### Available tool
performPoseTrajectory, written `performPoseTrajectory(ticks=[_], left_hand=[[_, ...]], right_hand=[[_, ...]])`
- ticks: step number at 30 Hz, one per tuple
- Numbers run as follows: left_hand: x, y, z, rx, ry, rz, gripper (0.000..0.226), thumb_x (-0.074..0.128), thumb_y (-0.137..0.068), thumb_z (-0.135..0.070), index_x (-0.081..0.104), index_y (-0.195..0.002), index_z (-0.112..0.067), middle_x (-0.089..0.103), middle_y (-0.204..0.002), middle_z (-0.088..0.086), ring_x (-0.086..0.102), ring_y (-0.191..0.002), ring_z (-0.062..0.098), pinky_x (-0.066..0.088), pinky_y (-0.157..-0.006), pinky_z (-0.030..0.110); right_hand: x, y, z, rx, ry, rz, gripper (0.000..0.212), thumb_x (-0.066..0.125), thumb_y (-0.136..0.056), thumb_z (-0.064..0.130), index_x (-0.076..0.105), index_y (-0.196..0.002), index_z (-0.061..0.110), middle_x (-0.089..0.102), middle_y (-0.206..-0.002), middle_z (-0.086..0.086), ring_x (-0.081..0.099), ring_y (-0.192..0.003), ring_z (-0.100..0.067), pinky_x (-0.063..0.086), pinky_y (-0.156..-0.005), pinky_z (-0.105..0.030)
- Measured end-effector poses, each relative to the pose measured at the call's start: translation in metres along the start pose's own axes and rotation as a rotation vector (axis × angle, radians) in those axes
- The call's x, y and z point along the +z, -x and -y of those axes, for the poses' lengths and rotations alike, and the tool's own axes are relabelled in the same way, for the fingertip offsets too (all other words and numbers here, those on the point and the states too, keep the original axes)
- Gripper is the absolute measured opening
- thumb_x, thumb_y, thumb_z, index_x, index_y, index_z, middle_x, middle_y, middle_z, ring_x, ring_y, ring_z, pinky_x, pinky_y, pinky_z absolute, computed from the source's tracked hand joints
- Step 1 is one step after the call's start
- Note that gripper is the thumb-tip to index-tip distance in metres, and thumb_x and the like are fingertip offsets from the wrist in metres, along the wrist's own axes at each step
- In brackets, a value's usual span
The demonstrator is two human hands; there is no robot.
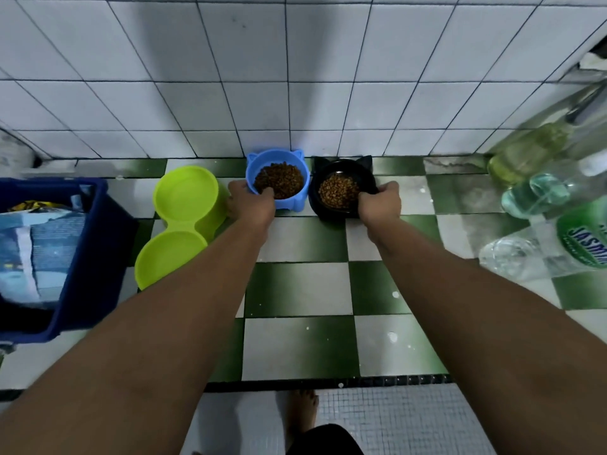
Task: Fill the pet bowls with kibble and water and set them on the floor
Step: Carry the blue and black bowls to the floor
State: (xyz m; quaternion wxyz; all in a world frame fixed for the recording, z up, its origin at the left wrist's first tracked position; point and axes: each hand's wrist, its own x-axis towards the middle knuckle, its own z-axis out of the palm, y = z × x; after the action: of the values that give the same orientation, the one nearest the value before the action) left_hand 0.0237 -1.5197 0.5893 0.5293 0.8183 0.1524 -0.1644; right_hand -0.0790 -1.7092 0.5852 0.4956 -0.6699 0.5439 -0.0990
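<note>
Left grip (251, 203) holds blue kibble bowl (279, 156) by the rim; right grip (379, 205) holds black kibble bowl (317, 195) (both cat-eared). Lime double bowl (184, 221) sits at 9 o'clock.

the left hand (251, 201) hid the near rim of the blue bowl (279, 160), the right hand (379, 205) that of the black bowl (341, 168). right of it, blurred bottles (538, 192) were cut off.
</note>
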Motion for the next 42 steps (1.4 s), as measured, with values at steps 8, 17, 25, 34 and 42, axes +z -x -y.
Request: performPoseTrajectory(ticks=[8,17,25,34,42], left_hand=[[-0.004,0.010,-0.008,-0.084,0.194,0.146,0.073,0.056,-0.096,0.002,0.030,-0.154,-0.033,0.047,-0.127,0.006,0.056,-0.105,0.027,0.061,-0.075,0.042],[-0.054,0.053,-0.004,-0.023,0.264,0.244,0.056,0.053,-0.097,-0.002,0.052,-0.143,-0.034,0.058,-0.129,0.006,0.066,-0.103,0.028,0.062,-0.063,0.037],[-0.175,0.113,0.034,0.076,0.334,0.207,0.055,0.057,-0.094,-0.005,0.058,-0.142,-0.033,0.067,-0.114,0.004,0.070,-0.094,0.026,0.065,-0.064,0.044],[-0.365,0.210,0.135,0.124,0.359,0.059,0.046,0.055,-0.096,-0.007,0.063,-0.134,-0.032,0.067,-0.116,0.005,0.071,-0.096,0.027,0.064,-0.064,0.042],[-0.528,0.297,0.262,0.007,0.436,-0.238,0.052,0.057,-0.088,-0.004,0.064,-0.130,-0.035,0.069,-0.097,0.013,0.073,-0.076,0.028,0.064,-0.069,0.055]], right_hand=[[-0.020,0.008,-0.018,0.020,-0.199,0.113,0.053,0.060,-0.090,0.008,0.044,-0.136,0.028,0.060,-0.114,-0.012,0.062,-0.091,-0.023,0.057,-0.065,-0.033],[-0.064,0.067,-0.012,-0.032,-0.315,0.156,0.054,0.054,-0.092,-0.003,0.050,-0.136,0.028,0.062,-0.095,-0.005,0.065,-0.088,-0.029,0.060,-0.077,-0.049],[-0.069,0.190,-0.007,-0.177,-0.343,0.198,0.053,0.058,-0.089,-0.005,0.055,-0.133,0.024,0.066,-0.094,-0.011,0.066,-0.070,-0.021,0.060,-0.059,-0.037],[-0.021,0.363,-0.033,-0.307,-0.279,0.433,0.050,0.060,-0.090,-0.003,0.055,-0.132,0.024,0.065,-0.102,-0.015,0.063,-0.074,-0.020,0.060,-0.064,-0.042],[0.055,0.513,-0.076,-0.343,-0.170,0.703,0.047,0.063,-0.091,0.001,0.057,-0.129,0.028,0.065,-0.108,-0.013,0.069,-0.086,-0.025,0.061,-0.063,-0.042]])
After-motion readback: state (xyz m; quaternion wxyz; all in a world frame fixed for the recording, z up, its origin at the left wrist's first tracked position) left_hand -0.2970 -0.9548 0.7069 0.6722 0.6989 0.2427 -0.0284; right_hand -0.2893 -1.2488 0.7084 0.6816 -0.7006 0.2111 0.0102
